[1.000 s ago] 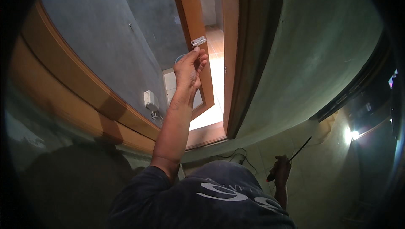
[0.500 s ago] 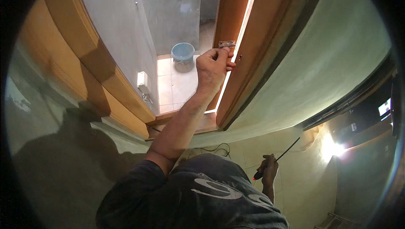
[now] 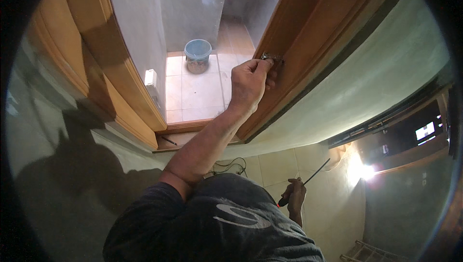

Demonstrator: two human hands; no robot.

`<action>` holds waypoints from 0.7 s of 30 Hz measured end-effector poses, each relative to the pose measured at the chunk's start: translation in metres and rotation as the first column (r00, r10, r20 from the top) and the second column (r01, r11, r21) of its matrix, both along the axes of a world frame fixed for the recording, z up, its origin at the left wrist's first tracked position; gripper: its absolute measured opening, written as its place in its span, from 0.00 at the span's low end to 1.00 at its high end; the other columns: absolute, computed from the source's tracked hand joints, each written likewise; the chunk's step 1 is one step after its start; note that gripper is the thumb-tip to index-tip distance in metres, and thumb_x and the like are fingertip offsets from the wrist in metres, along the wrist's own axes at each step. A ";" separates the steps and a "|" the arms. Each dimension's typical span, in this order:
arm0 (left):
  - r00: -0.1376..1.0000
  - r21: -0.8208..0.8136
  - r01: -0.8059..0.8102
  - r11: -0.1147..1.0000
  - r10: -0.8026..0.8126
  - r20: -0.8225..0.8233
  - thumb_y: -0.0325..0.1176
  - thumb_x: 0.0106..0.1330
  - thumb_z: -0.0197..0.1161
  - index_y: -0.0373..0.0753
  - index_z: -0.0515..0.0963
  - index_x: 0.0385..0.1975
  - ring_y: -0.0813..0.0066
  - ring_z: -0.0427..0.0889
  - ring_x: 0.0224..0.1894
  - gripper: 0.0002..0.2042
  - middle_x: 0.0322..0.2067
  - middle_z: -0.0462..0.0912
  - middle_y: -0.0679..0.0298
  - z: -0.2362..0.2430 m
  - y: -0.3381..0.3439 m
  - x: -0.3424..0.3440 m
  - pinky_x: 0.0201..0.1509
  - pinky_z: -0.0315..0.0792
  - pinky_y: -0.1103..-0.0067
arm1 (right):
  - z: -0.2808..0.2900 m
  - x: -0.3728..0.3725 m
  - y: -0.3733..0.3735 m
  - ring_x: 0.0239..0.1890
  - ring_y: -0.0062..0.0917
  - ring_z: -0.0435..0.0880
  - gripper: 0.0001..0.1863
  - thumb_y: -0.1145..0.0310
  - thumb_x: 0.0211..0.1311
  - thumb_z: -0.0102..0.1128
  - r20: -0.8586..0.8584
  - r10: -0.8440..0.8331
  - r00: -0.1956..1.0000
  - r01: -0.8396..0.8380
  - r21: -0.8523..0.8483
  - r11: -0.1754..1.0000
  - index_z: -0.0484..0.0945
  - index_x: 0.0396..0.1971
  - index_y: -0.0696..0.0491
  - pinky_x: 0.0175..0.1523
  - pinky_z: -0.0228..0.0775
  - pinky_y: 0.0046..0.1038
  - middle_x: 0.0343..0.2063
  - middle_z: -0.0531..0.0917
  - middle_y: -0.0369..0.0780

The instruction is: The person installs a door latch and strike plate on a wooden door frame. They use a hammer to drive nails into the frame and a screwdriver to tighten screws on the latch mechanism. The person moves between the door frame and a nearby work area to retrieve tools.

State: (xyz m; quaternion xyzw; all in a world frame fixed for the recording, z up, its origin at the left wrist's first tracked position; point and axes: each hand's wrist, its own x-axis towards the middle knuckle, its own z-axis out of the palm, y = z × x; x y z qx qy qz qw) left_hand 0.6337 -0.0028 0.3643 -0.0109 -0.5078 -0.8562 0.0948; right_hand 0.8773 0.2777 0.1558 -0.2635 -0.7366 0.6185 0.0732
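Observation:
My left hand [image 3: 248,82] reaches forward, its thumb and fingers pinched on a small metal slide bolt [image 3: 265,56] at the edge of a brown wooden door [image 3: 295,25]. The fingers hide most of the bolt. Lower down on the right, my right hand [image 3: 295,197] is closed around the handle of a long screwdriver [image 3: 317,171]. Its thin dark shaft points up and to the right, away from the door, and a red end shows below the fist.
Beyond the doorway a clear bluish bucket [image 3: 197,64] stands on pale tiles. A white box [image 3: 151,79] is fixed to the wall. A thin dark rod [image 3: 169,140] lies on the sill [image 3: 185,138]. Dark cable [image 3: 230,166] loops on the floor; a bright lamp [image 3: 367,172] shines at right.
The bright gap between door and frame is gone from view, and the opening looks wider. My left hand has moved slightly right with the door edge; my right hand keeps the screwdriver.

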 end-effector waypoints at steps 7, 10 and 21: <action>0.999 0.033 0.042 0.999 -0.043 0.034 0.33 0.71 0.61 0.28 0.83 0.35 0.77 0.78 0.21 0.12 0.24 0.81 0.61 0.007 0.003 0.004 0.25 0.71 0.80 | 0.002 0.006 -0.005 0.12 0.20 0.72 0.28 0.49 0.78 0.46 0.043 0.001 0.999 -0.003 0.030 1.000 0.80 0.40 0.62 0.21 0.72 0.27 0.15 0.73 0.35; 0.998 0.077 0.044 0.996 -0.048 0.046 0.33 0.71 0.61 0.29 0.82 0.36 0.77 0.78 0.21 0.12 0.25 0.81 0.61 0.009 0.007 0.004 0.25 0.71 0.81 | 0.001 0.007 -0.007 0.13 0.20 0.72 0.29 0.48 0.78 0.45 0.063 -0.006 0.998 0.005 0.015 1.000 0.80 0.41 0.62 0.21 0.73 0.28 0.16 0.73 0.35; 0.998 0.122 -0.007 0.992 -0.001 0.065 0.33 0.70 0.63 0.30 0.81 0.33 0.76 0.79 0.20 0.10 0.24 0.81 0.61 0.008 0.005 -0.004 0.24 0.71 0.82 | -0.018 0.011 0.001 0.11 0.19 0.71 0.31 0.46 0.80 0.43 0.035 -0.062 0.997 0.063 -0.013 0.998 0.79 0.41 0.64 0.19 0.72 0.27 0.16 0.73 0.35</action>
